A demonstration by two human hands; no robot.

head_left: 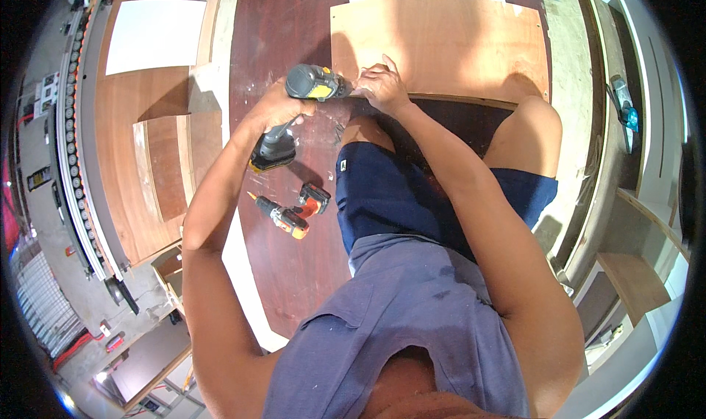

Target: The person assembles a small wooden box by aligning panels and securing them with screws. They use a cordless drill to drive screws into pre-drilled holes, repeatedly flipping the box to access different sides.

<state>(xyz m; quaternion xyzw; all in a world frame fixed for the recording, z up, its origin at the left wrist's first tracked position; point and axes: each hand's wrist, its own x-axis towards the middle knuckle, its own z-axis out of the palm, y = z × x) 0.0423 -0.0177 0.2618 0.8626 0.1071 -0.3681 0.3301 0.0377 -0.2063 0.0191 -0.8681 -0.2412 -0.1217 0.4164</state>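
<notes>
Left grip (276, 111) clamped on dark drill (310, 83), right grip (384, 88) by its tip, hold unclear, panel (448, 48) at one o'clock

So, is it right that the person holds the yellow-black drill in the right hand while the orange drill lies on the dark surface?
Not quite: the head view shows the yellow-black drill in the left hand; the orange drill does lie on the dark surface.
</notes>
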